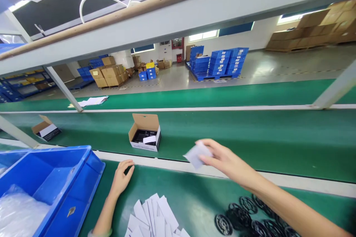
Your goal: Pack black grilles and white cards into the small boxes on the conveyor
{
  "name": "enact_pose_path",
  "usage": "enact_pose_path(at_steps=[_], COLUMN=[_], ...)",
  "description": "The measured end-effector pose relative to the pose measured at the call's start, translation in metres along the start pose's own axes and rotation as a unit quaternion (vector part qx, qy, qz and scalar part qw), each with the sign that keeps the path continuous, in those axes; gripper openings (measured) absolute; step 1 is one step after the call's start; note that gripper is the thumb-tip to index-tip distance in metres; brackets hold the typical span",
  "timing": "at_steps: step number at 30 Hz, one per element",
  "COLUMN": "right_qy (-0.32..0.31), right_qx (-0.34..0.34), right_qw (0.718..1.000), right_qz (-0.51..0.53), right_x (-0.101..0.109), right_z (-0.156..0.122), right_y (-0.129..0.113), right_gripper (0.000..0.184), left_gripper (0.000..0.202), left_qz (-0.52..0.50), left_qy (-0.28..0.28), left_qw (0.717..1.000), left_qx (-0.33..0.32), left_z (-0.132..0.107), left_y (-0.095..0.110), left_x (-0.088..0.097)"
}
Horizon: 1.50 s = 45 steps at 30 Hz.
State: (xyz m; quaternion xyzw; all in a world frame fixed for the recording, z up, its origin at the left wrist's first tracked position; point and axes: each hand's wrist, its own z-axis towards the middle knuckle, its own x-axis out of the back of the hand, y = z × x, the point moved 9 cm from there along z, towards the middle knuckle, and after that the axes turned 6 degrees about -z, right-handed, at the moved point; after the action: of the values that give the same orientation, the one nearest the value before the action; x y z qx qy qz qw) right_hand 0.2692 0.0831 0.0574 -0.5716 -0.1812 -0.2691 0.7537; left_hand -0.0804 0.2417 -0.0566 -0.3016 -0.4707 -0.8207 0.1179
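Note:
My right hand (217,155) pinches a small white folded paper (197,154), slightly blurred, above the pale rail between the two green surfaces. My left hand (124,176) lies near that rail, beside the blue bin, fingers stretched out and holding nothing. Beyond it stands an open box (145,146) with its brown lid raised. Black items and a white paper show inside the box. A fanned pile of white folded papers (155,214) lies on the green surface between my arms. Several black spoked discs (223,224) are heaped under my right forearm.
On the left, a blue bin (83,185) contains clear plastic bags (20,211). Another open box (47,129) stands at far left. Flat papers (93,101) rest on the back ledge. A grey beam (178,26) crosses overhead, with slanted posts (336,87) on both sides.

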Motion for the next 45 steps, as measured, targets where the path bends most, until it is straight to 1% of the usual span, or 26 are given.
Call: enact_pose_path(at_steps=[1, 2, 4, 6, 9, 11, 13, 15, 17, 19, 22, 24, 25, 27, 28, 29, 31, 32, 33, 34, 35, 37, 39, 41, 43, 45], right_qy=[-0.031, -0.045, -0.055, -0.060, -0.069, -0.085, -0.095, -0.108, -0.142, -0.186, -0.211, -0.194, -0.185, -0.165, -0.156, -0.146, -0.128, -0.123, -0.120, -0.118, -0.115, -0.099, -0.068, -0.028, 0.002, 0.009], right_qx=[0.016, 0.031, 0.038, 0.013, -0.018, -0.034, -0.043, -0.038, -0.014, 0.012, 0.035, 0.049, 0.058, 0.086, 0.106, 0.125, 0.144, 0.133, 0.109, 0.078, 0.045, -0.023, -0.085, -0.136, -0.170, -0.190], right_qw=[0.997, 0.995, 0.997, 0.997, 0.993, 0.988, 0.981, 0.973, 0.964, 0.952, 0.940, 0.942, 0.945, 0.951, 0.954, 0.958, 0.967, 0.972, 0.977, 0.981, 0.984, 0.986, 0.983, 0.977, 0.970, 0.965], right_qz=[0.063, 0.081, 0.031, -0.038, -0.091, -0.125, -0.163, -0.199, -0.225, -0.245, -0.267, -0.269, -0.265, -0.247, -0.232, -0.212, -0.170, -0.152, -0.140, -0.132, -0.129, -0.135, -0.148, -0.163, -0.172, -0.182], right_x=[-0.019, -0.036, -0.071, -0.106, -0.146, -0.165, -0.176, -0.181, -0.186, -0.188, -0.177, -0.160, -0.149, -0.126, -0.114, -0.101, -0.074, -0.061, -0.049, -0.037, -0.026, -0.005, 0.014, 0.031, 0.038, 0.034], right_z=[0.033, 0.065, 0.120, 0.164, 0.205, 0.217, 0.218, 0.211, 0.199, 0.187, 0.172, 0.158, 0.147, 0.114, 0.092, 0.067, 0.012, -0.015, -0.041, -0.067, -0.092, -0.137, -0.178, -0.213, -0.240, -0.258], right_y=[-0.015, -0.027, -0.038, -0.032, -0.012, 0.003, 0.016, 0.023, 0.025, 0.023, 0.014, 0.004, -0.001, -0.013, -0.019, -0.024, -0.029, -0.027, -0.022, -0.014, -0.006, 0.011, 0.024, 0.031, 0.033, 0.033], right_gripper=[0.024, 0.022, 0.015, 0.015, 0.016, 0.018, 0.023, 0.025, 0.019, 0.014, 0.024, 0.027, 0.028, 0.029, 0.029, 0.029, 0.030, 0.031, 0.031, 0.032, 0.032, 0.033, 0.034, 0.036, 0.036, 0.034], left_gripper=[0.026, 0.026, 0.026, 0.026, 0.025, 0.025, 0.025, 0.025, 0.026, 0.027, 0.028, 0.028, 0.027, 0.026, 0.026, 0.027, 0.035, 0.043, 0.052, 0.060, 0.065, 0.068, 0.065, 0.055, 0.041, 0.026], left_qz=[-0.004, -0.007, -0.009, -0.007, -0.007, -0.009, -0.010, -0.010, -0.008, -0.006, -0.004, -0.006, -0.010, -0.027, -0.037, -0.046, -0.051, -0.045, -0.033, -0.016, 0.004, 0.052, 0.103, 0.150, 0.172, 0.156], left_qy=[-0.004, -0.009, -0.023, -0.033, -0.040, -0.041, -0.040, -0.038, -0.036, -0.033, -0.030, -0.030, -0.033, -0.066, -0.107, -0.163, -0.307, -0.371, -0.418, -0.448, -0.465, -0.467, -0.461, -0.460, -0.460, -0.451], left_qw=[1.000, 1.000, 1.000, 0.999, 0.999, 0.999, 0.999, 0.999, 0.999, 0.999, 1.000, 1.000, 0.999, 0.997, 0.993, 0.985, 0.947, 0.921, 0.899, 0.883, 0.873, 0.871, 0.870, 0.864, 0.859, 0.867], left_qx=[0.005, 0.007, 0.006, 0.003, 0.003, 0.004, 0.003, 0.002, 0.000, -0.003, -0.005, 0.001, 0.004, -0.004, -0.017, -0.036, -0.085, -0.108, -0.127, -0.140, -0.147, -0.145, -0.142, -0.142, -0.144, -0.144], left_z=[-0.001, -0.002, -0.001, 0.001, 0.002, 0.002, 0.002, 0.003, 0.003, 0.004, 0.006, 0.007, 0.007, 0.005, 0.002, -0.004, -0.026, -0.040, -0.053, -0.064, -0.072, -0.080, -0.081, -0.077, -0.071, -0.063], left_y=[-0.003, -0.006, -0.008, -0.008, -0.008, -0.008, -0.006, -0.004, -0.005, -0.007, -0.012, -0.008, -0.002, 0.025, 0.045, 0.069, 0.117, 0.137, 0.152, 0.162, 0.167, 0.165, 0.157, 0.150, 0.147, 0.149], left_x=[-0.003, -0.005, -0.010, -0.013, -0.013, -0.013, -0.013, -0.013, -0.014, -0.014, -0.013, -0.012, -0.012, -0.019, -0.028, -0.041, -0.072, -0.086, -0.098, -0.106, -0.112, -0.119, -0.123, -0.124, -0.125, -0.122])
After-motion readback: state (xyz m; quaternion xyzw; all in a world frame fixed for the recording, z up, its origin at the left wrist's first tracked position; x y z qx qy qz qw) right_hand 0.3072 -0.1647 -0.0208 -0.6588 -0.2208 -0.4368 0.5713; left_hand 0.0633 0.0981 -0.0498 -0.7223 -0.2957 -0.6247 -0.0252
